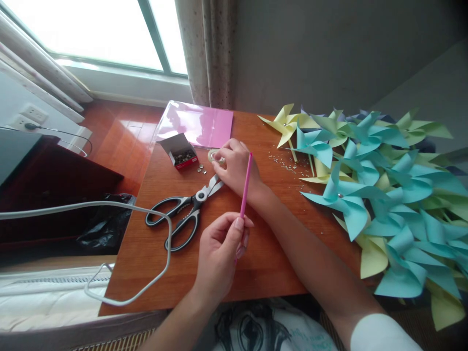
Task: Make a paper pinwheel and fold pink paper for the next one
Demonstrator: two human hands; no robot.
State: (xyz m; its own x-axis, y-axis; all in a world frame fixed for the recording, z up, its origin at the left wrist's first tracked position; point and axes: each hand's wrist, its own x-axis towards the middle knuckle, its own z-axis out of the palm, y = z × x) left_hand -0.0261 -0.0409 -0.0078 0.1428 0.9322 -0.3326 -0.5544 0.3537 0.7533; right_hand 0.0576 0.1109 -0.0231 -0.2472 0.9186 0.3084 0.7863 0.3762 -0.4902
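My left hand (218,253) pinches the lower end of a thin pink stick (246,183) and holds it upright over the wooden table (153,253). My right hand (237,165) reaches across to the far side and rests its fingers on a small clear tape roll (213,155). Black-handled scissors (186,214) lie just left of that hand, their blades under its fingers. A small open box of metal fasteners (180,150) stands beside the tape, with a few loose fasteners (202,170) in front of it.
A heap of blue and yellow paper pinwheels (383,195) covers the table's right side. A pink paper pack (197,124) lies at the back. Small bits (288,163) are scattered near the pinwheels. A white cable (109,207) loops over the left edge.
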